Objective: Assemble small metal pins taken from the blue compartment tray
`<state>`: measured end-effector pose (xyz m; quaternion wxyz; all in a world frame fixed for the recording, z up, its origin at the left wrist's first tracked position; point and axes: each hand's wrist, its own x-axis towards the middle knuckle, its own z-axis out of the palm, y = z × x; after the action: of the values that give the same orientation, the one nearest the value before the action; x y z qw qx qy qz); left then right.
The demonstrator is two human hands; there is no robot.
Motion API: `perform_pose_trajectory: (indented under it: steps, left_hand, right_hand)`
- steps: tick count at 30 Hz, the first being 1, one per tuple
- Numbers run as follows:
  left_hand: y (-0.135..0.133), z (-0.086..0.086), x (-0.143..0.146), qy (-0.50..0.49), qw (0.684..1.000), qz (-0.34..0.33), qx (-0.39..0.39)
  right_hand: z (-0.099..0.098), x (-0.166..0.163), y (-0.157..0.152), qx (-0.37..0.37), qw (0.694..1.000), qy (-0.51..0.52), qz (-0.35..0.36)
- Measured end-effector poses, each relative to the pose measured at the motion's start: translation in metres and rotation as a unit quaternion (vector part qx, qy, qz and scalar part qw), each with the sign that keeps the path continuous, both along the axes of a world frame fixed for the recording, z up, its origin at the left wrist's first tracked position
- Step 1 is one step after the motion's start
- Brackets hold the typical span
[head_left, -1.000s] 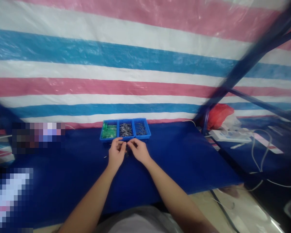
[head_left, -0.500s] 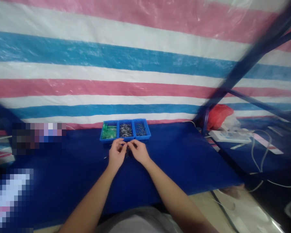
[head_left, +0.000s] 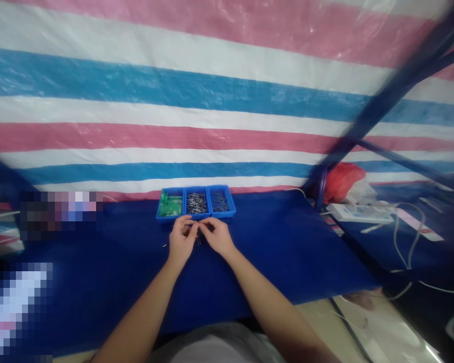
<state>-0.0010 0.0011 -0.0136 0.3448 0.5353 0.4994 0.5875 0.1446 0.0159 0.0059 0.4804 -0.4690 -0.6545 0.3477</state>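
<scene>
My left hand point(head_left: 182, 238) and my right hand point(head_left: 218, 237) meet over the table, just in front of three blue bins. Both are closed in a pinch, thumbs and forefingers together at one spot. Whatever sits between the fingertips is too small to make out. Below them, a few thin metal pieces point(head_left: 199, 241) like screws show on the blue tabletop. One small shiny piece point(head_left: 164, 245) lies left of my left hand. The left bin point(head_left: 169, 219) holds green packets point(head_left: 171, 205); the middle one holds many metal screws point(head_left: 196, 202); fewer dark screws point(head_left: 220, 202) lie in the right one.
A blue table point(head_left: 287, 242) spreads around the bins, with a striped plastic sheet point(head_left: 174, 136) behind it. Blue metal posts point(head_left: 363, 121) rise at the right. Beyond them, a second table carries a red bag point(head_left: 344, 182), a white box point(head_left: 359, 213) and loose cables point(head_left: 395, 242).
My hands stay in nearly the same place, with only a slight shift of the fingertips. The bins and the pieces on the table have not moved.
</scene>
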Motion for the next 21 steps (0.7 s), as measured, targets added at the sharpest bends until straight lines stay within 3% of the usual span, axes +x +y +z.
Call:
perform_pose_trajectory:
  steps: [15,21]
  left_hand:
    - [0.0004,-0.0008,0.0009,0.052,0.998,0.003,0.032]
    - [0.0012,-0.0026,-0.0002,0.055,0.998,0.008,0.019]
  right_hand:
    - [0.0001,0.0009,0.0026,-0.073,0.996,0.044,0.007]
    - [-0.0025,0.0006,0.004,-0.059,0.994,0.096,0.015]
